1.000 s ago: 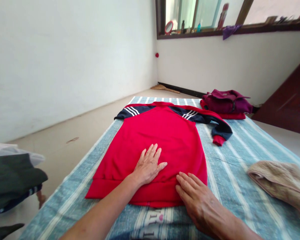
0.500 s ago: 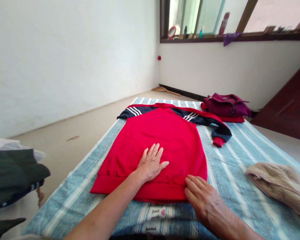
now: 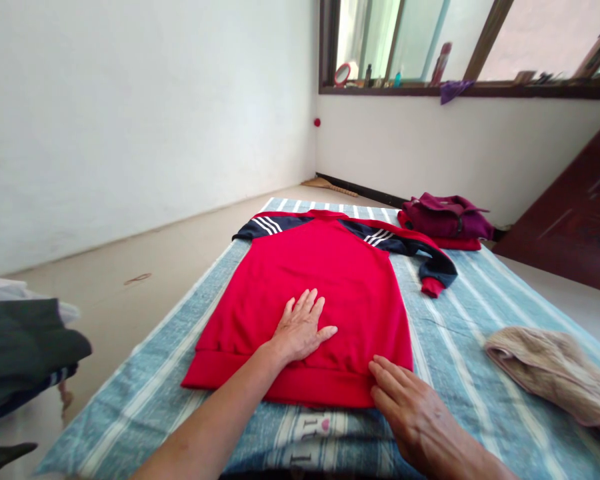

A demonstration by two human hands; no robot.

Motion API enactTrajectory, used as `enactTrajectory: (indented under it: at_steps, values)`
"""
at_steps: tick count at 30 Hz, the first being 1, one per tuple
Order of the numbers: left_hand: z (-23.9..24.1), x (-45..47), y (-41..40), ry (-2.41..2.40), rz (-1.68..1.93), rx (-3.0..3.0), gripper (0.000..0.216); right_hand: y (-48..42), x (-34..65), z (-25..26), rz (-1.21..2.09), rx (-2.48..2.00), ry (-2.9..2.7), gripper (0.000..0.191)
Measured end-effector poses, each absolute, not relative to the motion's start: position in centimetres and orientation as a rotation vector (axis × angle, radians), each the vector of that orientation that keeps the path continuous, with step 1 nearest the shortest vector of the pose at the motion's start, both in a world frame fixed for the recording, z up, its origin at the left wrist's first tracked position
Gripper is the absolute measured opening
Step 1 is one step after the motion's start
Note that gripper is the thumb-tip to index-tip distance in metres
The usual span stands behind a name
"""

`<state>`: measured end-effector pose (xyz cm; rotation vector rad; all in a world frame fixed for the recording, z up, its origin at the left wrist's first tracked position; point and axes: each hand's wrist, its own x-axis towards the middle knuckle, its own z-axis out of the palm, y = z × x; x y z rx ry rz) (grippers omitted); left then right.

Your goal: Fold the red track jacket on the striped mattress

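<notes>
A red track jacket (image 3: 325,287) with dark blue, white-striped shoulders lies spread on the bed, its collar at the far end and its hem towards me. Flat on its lower middle rests my left hand (image 3: 301,327), fingers stretched and thumb out. My right hand (image 3: 413,400) is at the right corner of the hem, its fingers close together over the edge and its thumb hidden. One sleeve (image 3: 437,270) bends out to the right and ends in a red cuff; the left sleeve is mostly out of sight.
Folded purple and red clothes (image 3: 445,217) are stacked at the bed's far right. A beige cloth item (image 3: 555,367) lies at the right. Dark clothes (image 3: 25,347) are piled at the left, beyond the striped blue sheet (image 3: 155,373). A windowsill (image 3: 405,90) holds small items.
The view has tilted and shifted slightly. Both hands keep nearly the same places on the jacket, and the jacket lies as before.
</notes>
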<state>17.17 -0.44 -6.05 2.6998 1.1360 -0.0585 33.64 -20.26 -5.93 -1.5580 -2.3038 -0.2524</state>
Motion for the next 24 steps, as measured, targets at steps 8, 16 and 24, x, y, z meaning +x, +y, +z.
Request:
enactTrajectory:
  at_steps: [8, 16, 24]
  values:
    - [-5.7, 17.2, -0.7, 1.150, -0.084, 2.717, 0.070, -19.1, 32.4, -3.9, -0.104, -1.551, -2.325, 0.025]
    - [-4.9, 16.9, -1.1, 1.175, -0.150, 2.709, 0.068, -16.0, 30.3, -8.1, -0.354, -1.397, -2.454, 0.078]
    - [-4.6, 16.9, -1.3, 1.193, -0.161, 2.684, 0.067, -15.1, 29.8, -11.8, -0.591, -1.399, -2.412, 0.050]
